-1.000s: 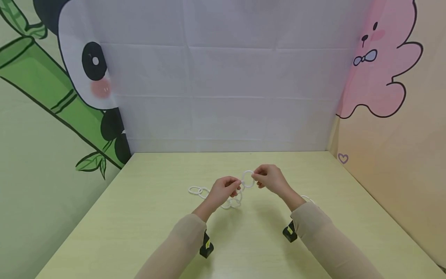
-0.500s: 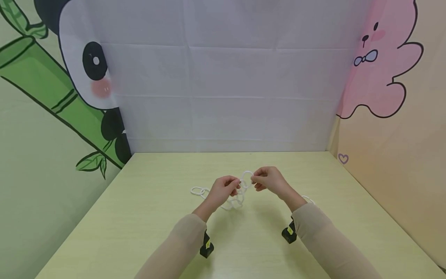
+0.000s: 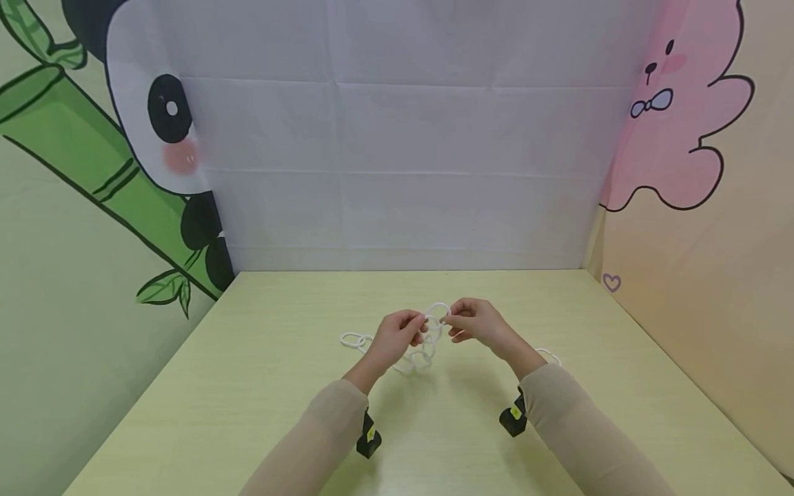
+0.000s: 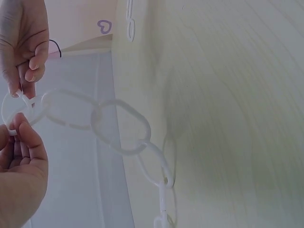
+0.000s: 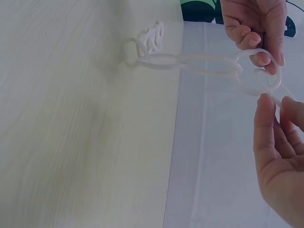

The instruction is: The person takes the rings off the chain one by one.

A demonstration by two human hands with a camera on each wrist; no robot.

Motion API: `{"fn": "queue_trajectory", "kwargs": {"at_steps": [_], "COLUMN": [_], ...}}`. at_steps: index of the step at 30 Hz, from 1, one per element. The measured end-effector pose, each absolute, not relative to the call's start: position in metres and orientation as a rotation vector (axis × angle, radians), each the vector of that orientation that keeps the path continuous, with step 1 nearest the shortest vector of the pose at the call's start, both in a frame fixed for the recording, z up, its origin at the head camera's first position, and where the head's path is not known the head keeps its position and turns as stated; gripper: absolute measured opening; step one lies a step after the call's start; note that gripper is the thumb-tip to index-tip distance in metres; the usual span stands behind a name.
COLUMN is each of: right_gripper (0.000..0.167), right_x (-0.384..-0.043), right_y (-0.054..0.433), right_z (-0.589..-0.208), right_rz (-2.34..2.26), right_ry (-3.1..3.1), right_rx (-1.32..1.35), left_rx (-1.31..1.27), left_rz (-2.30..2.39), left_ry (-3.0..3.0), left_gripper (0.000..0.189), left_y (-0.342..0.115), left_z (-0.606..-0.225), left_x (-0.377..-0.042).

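While my left hand [image 3: 398, 335] pinches the raised end of the white chain [image 4: 144, 144] trailing onto the surface [image 3: 248, 399], my right hand [image 3: 479, 321] pinches a white link [image 3: 440, 304] there, so I'd best keep left steady, work right gently, no yanking.

Right hand [image 3: 479, 321] nearer left hand [image 3: 395, 337], white links [image 3: 439, 304] overlapping more.

White chain [image 4: 97, 114] (apparently plastic), partly aloft, partly on tabletop [image 3: 248, 386]
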State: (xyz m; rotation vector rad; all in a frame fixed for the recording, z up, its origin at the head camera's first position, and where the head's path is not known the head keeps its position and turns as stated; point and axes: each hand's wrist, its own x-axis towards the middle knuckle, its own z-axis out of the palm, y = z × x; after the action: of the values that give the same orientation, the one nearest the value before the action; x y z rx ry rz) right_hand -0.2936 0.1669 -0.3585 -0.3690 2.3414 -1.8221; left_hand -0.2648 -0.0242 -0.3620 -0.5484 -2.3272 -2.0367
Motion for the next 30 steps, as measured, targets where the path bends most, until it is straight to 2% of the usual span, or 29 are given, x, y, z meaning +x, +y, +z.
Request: {"fn": "queue_trajectory", "kwargs": {"at_steps": [11,30], "right_gripper": [0.012,0.017], "right_x": [-0.2940,-0.2949], "right_y": [0.1654,0.1626], "right_z": [-0.3586,-0.3601], "right_rz": [-1.846,-1.904], "right_ry": [2.310,2.291], "right_rx": [-0.395,-0.323], "left_rx": [-0.548,-0.519], "left_rz": [-2.049,-2.066], "left_ry": [-2.292,-2.261], "left_gripper": [0.021,0.021], "left_y": [-0.0234,-0.0207], "left_z": [-0.3604,-0.3613], "left_x": [-0.2638,-0.2637]}}
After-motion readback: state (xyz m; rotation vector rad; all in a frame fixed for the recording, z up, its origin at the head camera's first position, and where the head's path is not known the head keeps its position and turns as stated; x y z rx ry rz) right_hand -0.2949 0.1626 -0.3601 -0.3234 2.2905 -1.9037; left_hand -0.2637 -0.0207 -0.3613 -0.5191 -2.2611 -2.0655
